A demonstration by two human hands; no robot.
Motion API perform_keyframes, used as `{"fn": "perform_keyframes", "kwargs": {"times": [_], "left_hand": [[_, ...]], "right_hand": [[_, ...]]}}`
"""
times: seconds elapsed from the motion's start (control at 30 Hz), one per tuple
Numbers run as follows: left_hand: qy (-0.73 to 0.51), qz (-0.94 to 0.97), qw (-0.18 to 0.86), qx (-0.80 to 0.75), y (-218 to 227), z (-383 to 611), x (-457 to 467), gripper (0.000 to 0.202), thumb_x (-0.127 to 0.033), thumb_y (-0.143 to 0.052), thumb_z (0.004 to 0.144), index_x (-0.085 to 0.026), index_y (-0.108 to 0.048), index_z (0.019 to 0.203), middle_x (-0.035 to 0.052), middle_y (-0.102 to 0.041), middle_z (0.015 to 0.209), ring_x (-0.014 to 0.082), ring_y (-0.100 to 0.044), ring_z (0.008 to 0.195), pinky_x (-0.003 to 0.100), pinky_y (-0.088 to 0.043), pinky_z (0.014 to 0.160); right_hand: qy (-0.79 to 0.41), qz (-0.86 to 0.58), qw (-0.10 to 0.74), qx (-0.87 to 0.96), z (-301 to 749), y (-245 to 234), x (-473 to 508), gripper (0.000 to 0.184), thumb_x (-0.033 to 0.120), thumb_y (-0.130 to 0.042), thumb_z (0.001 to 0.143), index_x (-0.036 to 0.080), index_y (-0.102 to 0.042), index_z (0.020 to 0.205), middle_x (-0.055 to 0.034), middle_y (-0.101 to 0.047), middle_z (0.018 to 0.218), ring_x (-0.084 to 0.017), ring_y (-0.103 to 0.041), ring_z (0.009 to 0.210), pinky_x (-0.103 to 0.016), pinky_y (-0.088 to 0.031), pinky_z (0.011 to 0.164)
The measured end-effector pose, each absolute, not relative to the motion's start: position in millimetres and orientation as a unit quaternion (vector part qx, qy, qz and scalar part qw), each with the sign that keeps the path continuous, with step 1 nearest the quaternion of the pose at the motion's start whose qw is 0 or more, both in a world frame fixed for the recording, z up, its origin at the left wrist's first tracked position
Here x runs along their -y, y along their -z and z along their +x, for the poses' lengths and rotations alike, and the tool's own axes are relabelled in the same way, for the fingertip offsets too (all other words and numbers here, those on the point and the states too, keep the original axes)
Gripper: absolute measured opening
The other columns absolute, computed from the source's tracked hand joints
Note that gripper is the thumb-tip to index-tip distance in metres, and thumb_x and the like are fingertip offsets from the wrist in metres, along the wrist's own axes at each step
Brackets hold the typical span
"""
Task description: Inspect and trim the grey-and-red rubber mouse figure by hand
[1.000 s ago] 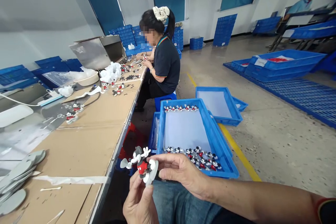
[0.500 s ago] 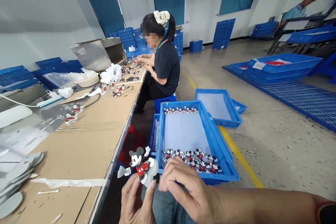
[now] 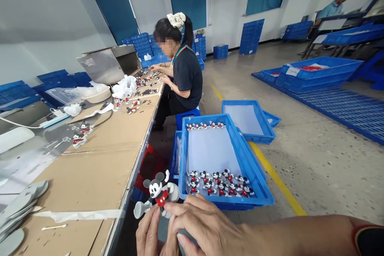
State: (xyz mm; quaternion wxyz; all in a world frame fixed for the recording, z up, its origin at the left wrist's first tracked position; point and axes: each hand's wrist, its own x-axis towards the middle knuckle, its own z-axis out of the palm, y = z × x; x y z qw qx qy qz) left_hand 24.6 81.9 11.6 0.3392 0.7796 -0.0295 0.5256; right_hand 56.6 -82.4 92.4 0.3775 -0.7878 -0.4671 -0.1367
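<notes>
— So, what do we hold now?

— We hold one mouse figure (image 3: 158, 195), upright, low in the view, just beside the edge of the cardboard-covered table (image 3: 99, 168). Our left hand (image 3: 150, 234) is closed on its lower part from below. Our right hand (image 3: 199, 228) lies against it from the right, fingers bent; if it really grips, we cannot tell.

— And near us?

— On the floor stands a blue tray (image 3: 244, 160) with rows of the same figures (image 3: 220, 184) inside. Further along the table a co-worker (image 3: 183, 76) sits, hands on small parts.
</notes>
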Motion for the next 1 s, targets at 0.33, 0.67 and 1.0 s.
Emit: {"fn": "perform_keyframes", "kwargs": {"times": [0.33,0.67,1.0], "left_hand": [[-0.559,0.67,0.488,-0.018,-11.9,36.1,-65.0,0.034,-0.044,-0.069,0.081,-0.033,-0.071,0.113,-0.0001,-0.067,0.11,0.0151,-0.064,0.091,0.022,-0.053,0.078],[-0.578,0.715,0.394,0.014,0.4,32.7,-86.7,0.039,-0.04,-0.071,0.08,-0.032,-0.068,0.118,0.0024,-0.069,0.107,0.0168,-0.065,0.089,0.025,-0.054,0.076],[-0.56,0.708,0.428,-0.045,5.3,22.3,-92.9,0.041,-0.055,-0.066,0.079,-0.027,-0.072,0.108,0.0058,-0.069,0.106,0.0199,-0.066,0.085,0.031,-0.054,0.075]], "right_hand": [[0.1,-0.704,0.51,0.484,59.1,-96.5,76.2,0.011,0.019,-0.051,0.094,0.016,-0.062,0.092,-0.0061,-0.074,0.093,-0.015,-0.065,0.086,-0.028,-0.05,0.085],[0.014,-0.759,0.519,0.392,50.7,-100.6,73.5,0.02,0.014,-0.048,0.092,0.019,-0.064,0.102,-0.0065,-0.071,0.115,-0.018,-0.063,0.112,-0.031,-0.042,0.105],[-0.055,-0.7,0.554,0.447,49.6,-97.2,72.6,0.02,0.021,-0.051,0.094,0.015,-0.069,0.099,-0.0053,-0.076,0.094,-0.015,-0.07,0.091,-0.024,-0.049,0.087]]}}
